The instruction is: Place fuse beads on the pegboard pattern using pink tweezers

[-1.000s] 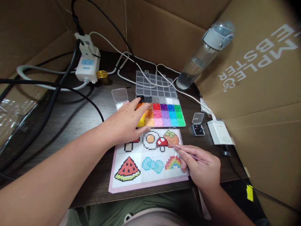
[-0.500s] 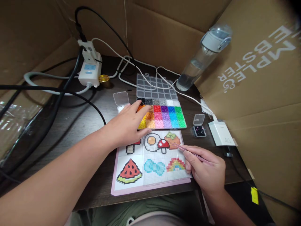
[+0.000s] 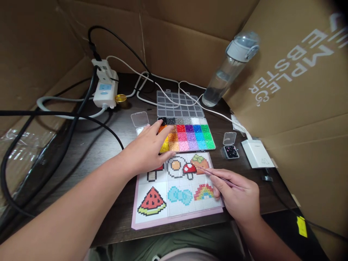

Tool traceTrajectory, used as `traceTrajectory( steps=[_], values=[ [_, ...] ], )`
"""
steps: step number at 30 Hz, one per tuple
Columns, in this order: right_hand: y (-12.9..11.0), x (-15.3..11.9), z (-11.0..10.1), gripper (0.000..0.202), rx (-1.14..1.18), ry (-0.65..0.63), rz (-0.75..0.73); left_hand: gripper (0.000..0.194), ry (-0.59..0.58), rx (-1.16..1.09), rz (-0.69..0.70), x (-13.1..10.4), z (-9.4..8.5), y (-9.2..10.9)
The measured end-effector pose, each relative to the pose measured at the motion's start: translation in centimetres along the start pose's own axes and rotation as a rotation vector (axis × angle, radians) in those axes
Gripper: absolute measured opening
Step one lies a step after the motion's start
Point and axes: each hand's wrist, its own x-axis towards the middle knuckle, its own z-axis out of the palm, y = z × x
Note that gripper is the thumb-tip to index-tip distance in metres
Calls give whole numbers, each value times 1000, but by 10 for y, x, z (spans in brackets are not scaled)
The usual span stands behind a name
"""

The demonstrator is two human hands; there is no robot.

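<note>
My right hand [image 3: 237,192] pinches pink tweezers [image 3: 221,179], their tips over the pegboard [image 3: 181,212] between the mushroom made of beads [image 3: 189,169] and the printed persimmon [image 3: 200,164]. The clear pegboard lies on a pattern sheet [image 3: 144,219] showing a watermelon, a bow, a rainbow and an egg. Fingers spread, my left hand [image 3: 149,146] rests at the left side of the bead box [image 3: 193,136], covering part of its orange and yellow compartments. Whether a bead sits in the tweezer tips is too small to tell.
Beyond the bead box lies its open lid [image 3: 181,103] with white cables across it. A water bottle [image 3: 228,72] stands behind. On the right are a small box of dark beads [image 3: 231,151] and a white charger [image 3: 257,154]; at left, a power strip [image 3: 106,88] and gold cup [image 3: 121,99].
The camera view has shifted slightly, so the scene sits a little lower. Both hands keep nearly the same places, and the tweezers stay in my right hand near the bead mushroom.
</note>
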Motion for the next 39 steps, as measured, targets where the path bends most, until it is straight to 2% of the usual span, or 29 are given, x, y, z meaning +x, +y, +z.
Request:
traceTrajectory(
  steps=[5, 12, 15, 19, 29, 39],
  values=[
    [1, 1, 0, 16, 15, 6, 17, 72, -6, -5, 17, 0, -2, 1],
    [-13, 10, 8, 17, -16, -36, -103, 72, -7, 21, 23, -1, -1, 1],
    [-21, 18, 15, 13, -5, -85, 2, 74, -7, 15, 1, 0, 0, 1],
    [-21, 22, 21, 14, 47, -88, 169, 75, -13, 0, -1, 1, 0, 2],
    [-12, 16, 15, 10, 27, -104, 164, 74, -2, -11, 6, 0, 0, 2],
    [-16, 18, 13, 10, -23, -112, 160, 74, -16, -17, -16, 0, 1, 2]
  ],
)
